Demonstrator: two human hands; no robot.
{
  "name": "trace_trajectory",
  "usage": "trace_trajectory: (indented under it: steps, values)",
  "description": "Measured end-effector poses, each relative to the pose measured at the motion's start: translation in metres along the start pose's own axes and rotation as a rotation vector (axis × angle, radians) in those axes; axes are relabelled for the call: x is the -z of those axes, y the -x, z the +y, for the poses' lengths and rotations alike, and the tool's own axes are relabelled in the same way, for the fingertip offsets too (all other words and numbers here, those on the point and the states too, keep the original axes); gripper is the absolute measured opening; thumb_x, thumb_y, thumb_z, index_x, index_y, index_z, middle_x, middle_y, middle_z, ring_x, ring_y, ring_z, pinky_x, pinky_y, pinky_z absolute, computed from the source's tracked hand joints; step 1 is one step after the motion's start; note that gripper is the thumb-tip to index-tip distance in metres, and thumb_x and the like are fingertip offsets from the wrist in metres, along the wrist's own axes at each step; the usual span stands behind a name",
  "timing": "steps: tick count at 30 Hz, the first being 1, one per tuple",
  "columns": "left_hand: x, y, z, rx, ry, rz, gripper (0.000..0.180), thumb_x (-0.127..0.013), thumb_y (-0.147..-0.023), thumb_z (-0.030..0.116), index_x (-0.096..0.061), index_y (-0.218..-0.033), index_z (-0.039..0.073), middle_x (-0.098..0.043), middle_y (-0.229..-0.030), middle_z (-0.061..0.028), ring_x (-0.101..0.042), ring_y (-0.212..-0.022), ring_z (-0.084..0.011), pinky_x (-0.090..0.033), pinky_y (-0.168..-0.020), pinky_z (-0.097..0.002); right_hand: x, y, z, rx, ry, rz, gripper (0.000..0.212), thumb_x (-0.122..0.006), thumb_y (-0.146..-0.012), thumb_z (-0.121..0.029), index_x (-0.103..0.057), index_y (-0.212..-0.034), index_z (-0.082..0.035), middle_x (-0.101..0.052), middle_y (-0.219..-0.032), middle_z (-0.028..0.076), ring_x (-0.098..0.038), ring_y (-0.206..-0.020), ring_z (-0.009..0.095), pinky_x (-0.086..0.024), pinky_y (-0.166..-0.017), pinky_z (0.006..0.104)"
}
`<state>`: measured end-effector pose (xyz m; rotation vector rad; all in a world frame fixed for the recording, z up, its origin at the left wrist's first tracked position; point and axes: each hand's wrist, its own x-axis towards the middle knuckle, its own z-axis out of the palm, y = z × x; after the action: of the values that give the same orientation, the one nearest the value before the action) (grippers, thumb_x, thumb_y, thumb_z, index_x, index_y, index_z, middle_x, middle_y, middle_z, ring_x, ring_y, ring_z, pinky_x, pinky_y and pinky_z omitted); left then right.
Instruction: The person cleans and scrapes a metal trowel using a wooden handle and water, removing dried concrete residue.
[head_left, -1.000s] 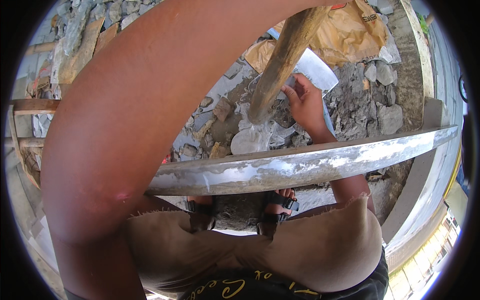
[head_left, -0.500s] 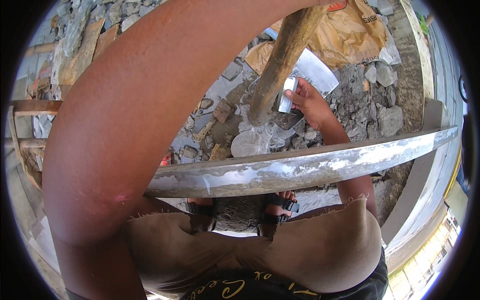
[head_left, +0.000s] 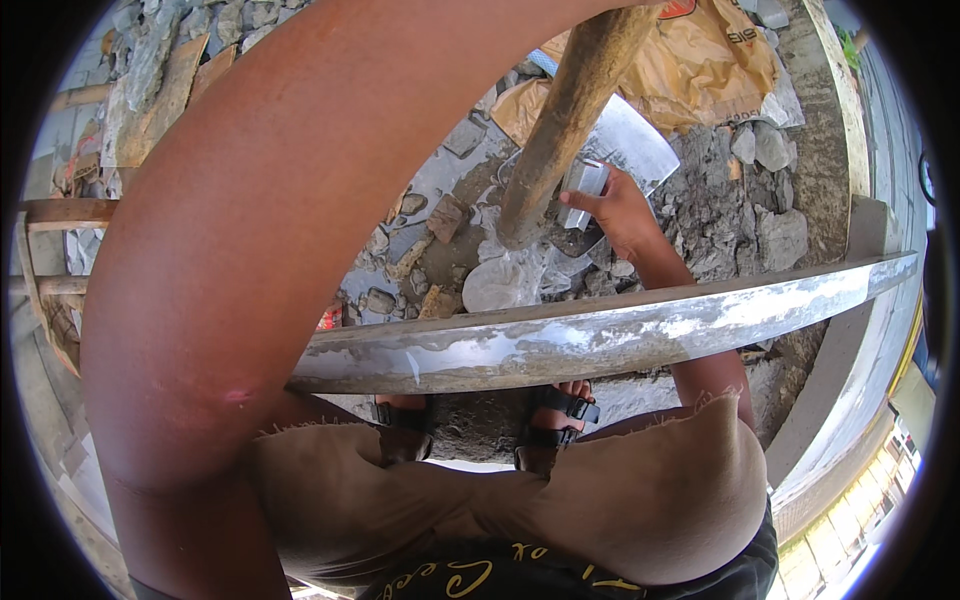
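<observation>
- Head view: a short ridged silver metal strip sits beside the tilted wooden pole, clamped between thumb and fingers of the right hand.
- A firm pinch, fingertips clear of the strip's edges, should control it best.
- The left forearm reaches toward the pole's upper end; the left hand is out of frame, grip unknown.
- Beyond: curved pale metal sheet, brown paper sack.

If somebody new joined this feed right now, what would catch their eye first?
The bare left arm, sweeping up the picture's left side to its top edge. Next, the pale, smeared beam crossing the middle. Above it in view, the right hand holds a silvery piece, just right of a slanting pole.
</observation>
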<state>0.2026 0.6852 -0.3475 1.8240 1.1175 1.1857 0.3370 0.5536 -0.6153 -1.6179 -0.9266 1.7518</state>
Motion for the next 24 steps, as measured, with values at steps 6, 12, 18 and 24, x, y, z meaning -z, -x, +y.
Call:
trace_trajectory:
  steps: [6,12,18,24]
  values:
    - [0.004,0.0,0.006,0.216,0.166,-0.023,0.028,-0.059,-0.083,0.015,-0.063,-0.074,-0.011,-0.063,-0.065,-0.0166,-0.063,-0.057,-0.0225,-0.05,-0.054,-0.0373,0.0,0.013,0.0,0.0,0.009,0.027,0.036,-0.077,-0.082,-0.002,-0.063,-0.115,0.002,-0.071,-0.1,0.009,-0.065,-0.091,0.016,-0.05,-0.083,0.0315]
    - [0.006,0.008,-0.006,0.051,0.353,-0.043,0.026,-0.06,-0.083,0.012,-0.062,-0.073,-0.012,-0.061,-0.064,-0.0144,-0.061,-0.056,-0.0202,-0.046,-0.05,-0.0374,-0.011,0.016,0.009,0.146,0.005,0.021,0.031,-0.07,-0.087,0.003,-0.056,-0.115,0.002,-0.068,-0.101,0.008,-0.064,-0.092,0.015,-0.051,-0.084,0.0311]
    - [0.003,-0.001,0.011,0.267,0.301,0.007,0.026,-0.06,-0.082,0.013,-0.063,-0.074,-0.012,-0.061,-0.064,-0.0147,-0.061,-0.056,-0.0214,-0.048,-0.053,-0.0378,-0.007,0.008,0.006,0.205,-0.025,-0.01,0.031,-0.069,-0.088,0.005,-0.052,-0.114,0.0,-0.066,-0.104,0.009,-0.063,-0.095,0.014,-0.05,-0.086,0.0306]
    - [0.006,0.004,-0.012,0.052,0.233,-0.03,0.03,-0.06,-0.082,0.016,-0.062,-0.071,-0.011,-0.063,-0.064,-0.0182,-0.063,-0.057,-0.0239,-0.05,-0.055,-0.039,-0.006,0.008,-0.009,0.206,0.078,-0.047,0.032,-0.069,-0.088,0.004,-0.05,-0.113,-0.001,-0.066,-0.106,0.012,-0.064,-0.102,0.018,-0.048,-0.09,0.0336]
